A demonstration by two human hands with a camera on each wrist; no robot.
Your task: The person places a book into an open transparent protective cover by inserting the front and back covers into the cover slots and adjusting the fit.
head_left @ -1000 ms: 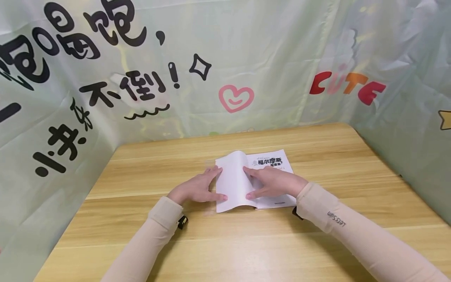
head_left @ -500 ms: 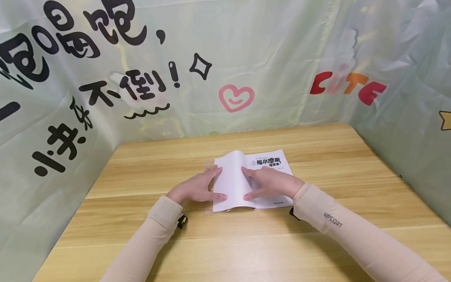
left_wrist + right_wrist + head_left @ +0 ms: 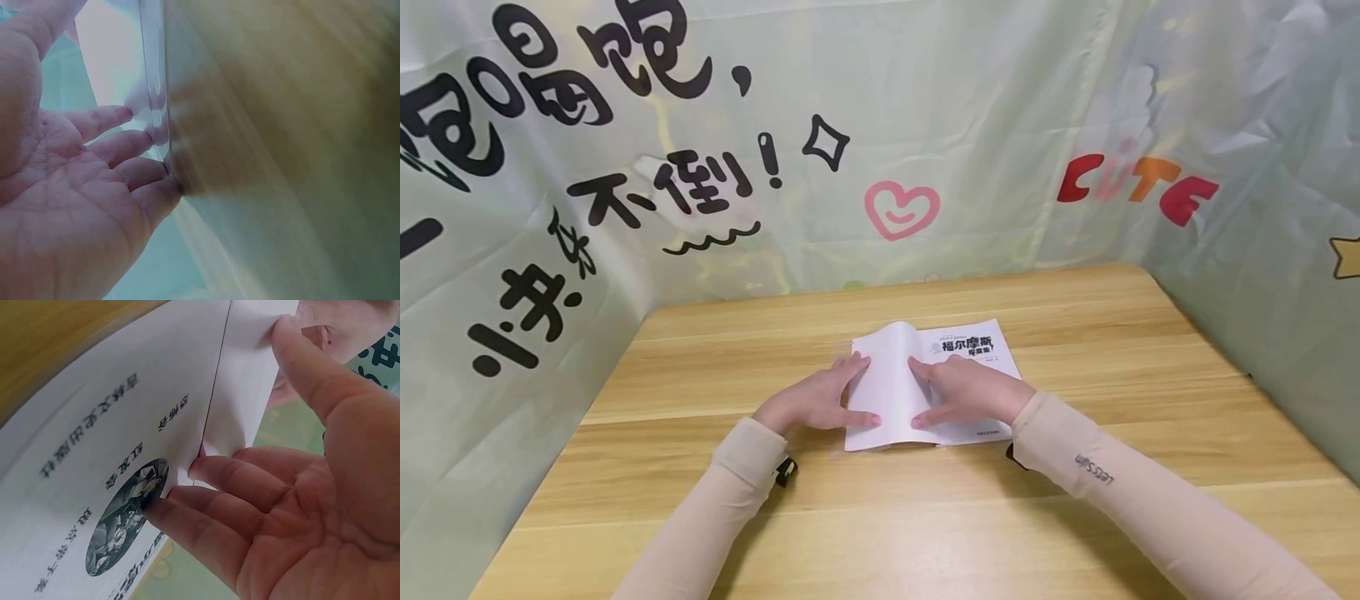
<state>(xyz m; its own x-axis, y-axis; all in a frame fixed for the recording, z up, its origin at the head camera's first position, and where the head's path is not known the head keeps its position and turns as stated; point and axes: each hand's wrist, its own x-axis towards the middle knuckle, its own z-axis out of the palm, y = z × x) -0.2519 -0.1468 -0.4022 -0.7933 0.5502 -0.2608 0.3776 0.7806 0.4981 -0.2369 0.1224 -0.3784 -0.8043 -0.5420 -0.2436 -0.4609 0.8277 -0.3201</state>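
Observation:
A paperback book [image 3: 887, 392] lies spread on the table, its blank left leaf bulging near the spine. The right page [image 3: 983, 423] carries black printed characters and, in the right wrist view, an oval picture [image 3: 128, 519]. My left hand [image 3: 820, 402] rests at the book's left edge, thumb and fingers spread on the blank leaf. In the left wrist view its fingertips touch a clear cover edge [image 3: 156, 94]. My right hand [image 3: 973, 390] touches the leaf near the spine with thumb and forefinger apart, its other fingers over the printed page. Its palm hides part of that page.
The wooden table [image 3: 880, 517] stretches around the book on all sides. A pale fabric backdrop [image 3: 1000, 125] with printed lettering and a pink heart stands behind it and along both sides. Long light sleeves cover both forearms.
The book has slid slightly left, and my right hand has moved left with it. My left hand has stayed nearly in place, so it overlaps a little more of the leaf.

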